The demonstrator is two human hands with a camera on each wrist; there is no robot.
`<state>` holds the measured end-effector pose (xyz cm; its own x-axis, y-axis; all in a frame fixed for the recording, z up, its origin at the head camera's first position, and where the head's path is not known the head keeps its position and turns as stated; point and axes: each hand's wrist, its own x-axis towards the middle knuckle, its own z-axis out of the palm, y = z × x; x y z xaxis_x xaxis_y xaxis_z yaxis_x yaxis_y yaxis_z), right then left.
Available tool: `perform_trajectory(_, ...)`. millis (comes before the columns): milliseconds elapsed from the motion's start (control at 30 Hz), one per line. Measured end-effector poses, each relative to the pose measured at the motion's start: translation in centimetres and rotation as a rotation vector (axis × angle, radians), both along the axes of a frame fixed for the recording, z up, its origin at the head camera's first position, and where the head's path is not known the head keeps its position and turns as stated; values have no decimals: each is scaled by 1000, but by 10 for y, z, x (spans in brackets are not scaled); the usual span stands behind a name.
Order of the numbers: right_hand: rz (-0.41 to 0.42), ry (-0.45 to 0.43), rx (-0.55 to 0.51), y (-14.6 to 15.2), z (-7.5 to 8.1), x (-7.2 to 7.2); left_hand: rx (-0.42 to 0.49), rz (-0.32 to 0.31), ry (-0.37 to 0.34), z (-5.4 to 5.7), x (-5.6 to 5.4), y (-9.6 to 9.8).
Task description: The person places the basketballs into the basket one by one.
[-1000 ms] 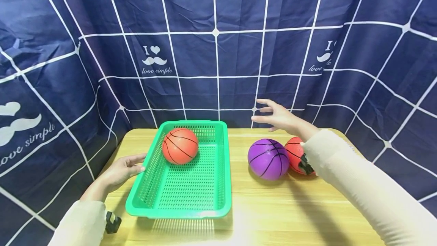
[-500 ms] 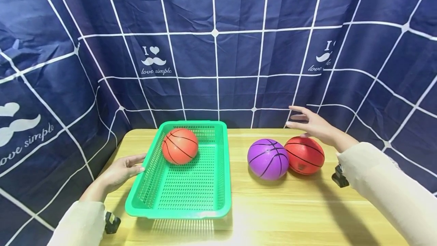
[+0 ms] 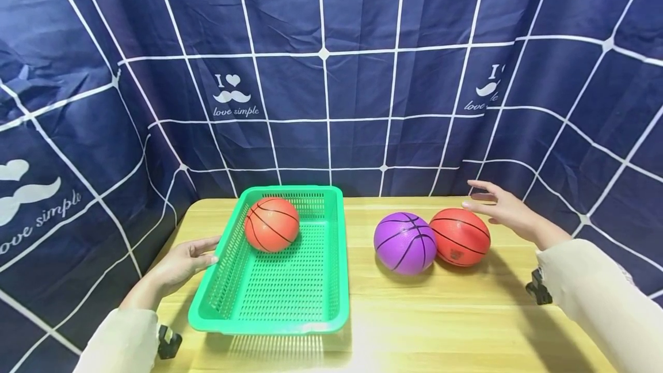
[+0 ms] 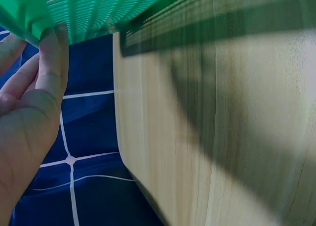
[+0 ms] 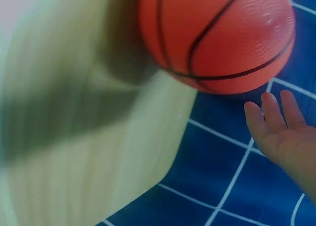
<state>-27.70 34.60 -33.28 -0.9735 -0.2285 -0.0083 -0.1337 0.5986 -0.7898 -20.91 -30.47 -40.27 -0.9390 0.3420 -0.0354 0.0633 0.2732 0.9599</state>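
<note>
My left hand (image 3: 183,263) is at the left side of a green plastic basket (image 3: 339,281); its nearly straight fingers touch the rim in the left wrist view. Inside the basket, toward the back left, lies an orange ball (image 3: 271,224) with black basketball lines. To the right, a purple ball (image 3: 406,243) sits on the table beside a red ball (image 3: 461,237), seemingly touching it. Just behind and right of the red ball hovers my right hand (image 3: 505,210), fingers spread and holding nothing. The right wrist view shows a gap between those fingertips and the red ball (image 5: 222,38).
The light wooden table (image 3: 393,321) carries the basket and the balls. Behind it and at both sides hangs a dark blue curtain (image 3: 290,85) with white grid lines. The table's edge (image 4: 117,112) shows close to the left hand.
My right hand has moved right and down, from above the purple ball to the far right side of the red one, uncovering the red ball. The left hand, basket and balls stay put.
</note>
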Motion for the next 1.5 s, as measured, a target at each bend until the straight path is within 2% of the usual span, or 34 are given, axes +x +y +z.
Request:
perform_trajectory(300,-5,-93,-71,24,-34,6,2,2,3,-2,0,0)
perform_trajectory(533,25,-212,-139,26,-51,11,-5,5,-1,-2,0,0)
perform_trajectory(633,32,-235,-165,24,-58,12,-6,7,-2,-3,1,0)
perform_trajectory(867,-9,-205,-204,22,-70,12,-4,5,-1,-2,2,1)
perform_trajectory(1067,-27,-152,-310,24,-79,12,-17,13,-1,-1,2,2)
perform_trajectory(1267,-38,-111,-289,29,-80,12,-13,14,-9,-1,2,1)
perform_trajectory(1500,-39,-79,-311,36,-59,12,-10,13,-9,-2,1,0)
